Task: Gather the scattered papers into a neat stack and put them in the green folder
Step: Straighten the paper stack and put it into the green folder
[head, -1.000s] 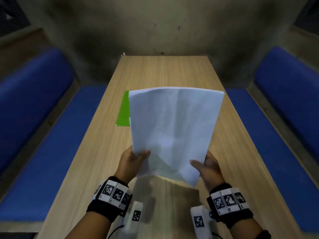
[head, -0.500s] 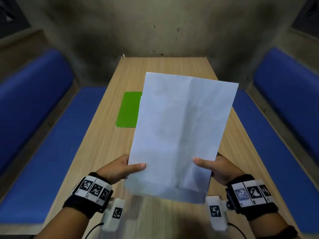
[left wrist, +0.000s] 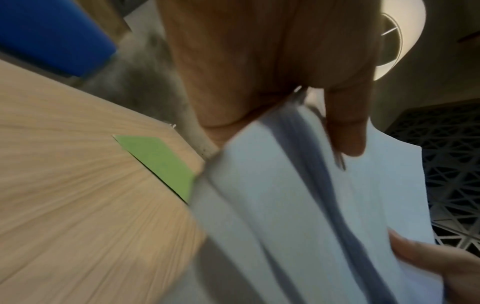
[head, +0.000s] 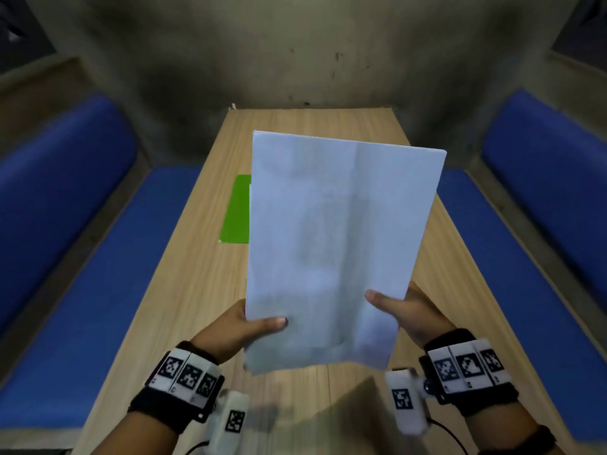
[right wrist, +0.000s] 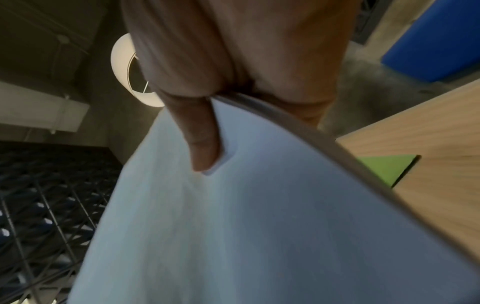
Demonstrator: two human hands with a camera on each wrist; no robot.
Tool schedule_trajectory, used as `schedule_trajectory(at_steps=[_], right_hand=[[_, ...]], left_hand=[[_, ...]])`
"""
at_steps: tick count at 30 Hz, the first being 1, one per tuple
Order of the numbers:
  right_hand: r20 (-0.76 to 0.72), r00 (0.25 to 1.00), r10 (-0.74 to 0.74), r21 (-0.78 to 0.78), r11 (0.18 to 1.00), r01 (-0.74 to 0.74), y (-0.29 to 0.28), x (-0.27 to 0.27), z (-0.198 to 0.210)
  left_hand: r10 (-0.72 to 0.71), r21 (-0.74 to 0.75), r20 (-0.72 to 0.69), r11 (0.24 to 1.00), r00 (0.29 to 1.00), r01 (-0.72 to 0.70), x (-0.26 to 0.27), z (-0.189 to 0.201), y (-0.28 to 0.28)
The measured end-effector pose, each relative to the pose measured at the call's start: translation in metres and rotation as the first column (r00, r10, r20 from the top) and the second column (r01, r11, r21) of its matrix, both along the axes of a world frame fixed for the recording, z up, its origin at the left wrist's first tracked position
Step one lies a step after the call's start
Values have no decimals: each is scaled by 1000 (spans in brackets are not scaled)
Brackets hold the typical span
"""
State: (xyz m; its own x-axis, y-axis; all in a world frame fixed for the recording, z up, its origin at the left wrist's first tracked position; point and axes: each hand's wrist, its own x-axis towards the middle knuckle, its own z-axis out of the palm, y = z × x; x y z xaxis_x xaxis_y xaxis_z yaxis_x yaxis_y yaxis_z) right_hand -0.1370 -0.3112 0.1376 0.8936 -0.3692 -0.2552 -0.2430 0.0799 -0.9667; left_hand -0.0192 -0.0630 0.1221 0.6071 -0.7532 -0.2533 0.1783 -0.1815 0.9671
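A long wooden table runs away from the viewer toward a stained grey wall, with blue padded benches along its left and right sides. Above the near half of the table, a stack of white papers is held upright and clear of the surface, its edges roughly aligned and its top leaning slightly to the right. On the table behind the stack, toward the left, lies the green folder, flat and closed; the papers hide its right part. The left hand holds the stack's lower left edge, thumb lying across the front sheet and the other fingers behind, so its grip is clamped on the papers. The right hand holds the lower right edge the same way, thumb on the front and fingers behind, also clamped on the papers. The left wrist view shows several sheet edges fanned slightly apart under the thumb. Each wrist wears a black band with white square markers, and a small white camera block hangs below each wrist.
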Motion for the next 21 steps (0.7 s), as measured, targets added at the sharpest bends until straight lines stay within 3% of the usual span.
schedule_trajectory(at_steps=[3,7,10,16,19,21], right_hand=[[-22,996,86,-9,996,-87,-3,-3,0],[16,1000,26,-144,989,-24,7,4,1],[71,997,0,-210,978,15,13,7,2],[52,998,-30,-354,934,47,12,4,1],[15,1000,-17,-355,935,21,14,4,-1],[12,1000,-19,-353,935,22,17,4,-3]], left_hand=[[9,102,148,994,989,-24,5,1,2],[275,81,252,949,928,-304,4,-13,-14],[326,44,348,931,879,-363,-4,-14,-21],[115,-105,45,988,992,-110,-3,17,-11],[43,-74,63,997,997,-38,1,27,-14],[10,39,151,999,988,-16,4,26,-18]])
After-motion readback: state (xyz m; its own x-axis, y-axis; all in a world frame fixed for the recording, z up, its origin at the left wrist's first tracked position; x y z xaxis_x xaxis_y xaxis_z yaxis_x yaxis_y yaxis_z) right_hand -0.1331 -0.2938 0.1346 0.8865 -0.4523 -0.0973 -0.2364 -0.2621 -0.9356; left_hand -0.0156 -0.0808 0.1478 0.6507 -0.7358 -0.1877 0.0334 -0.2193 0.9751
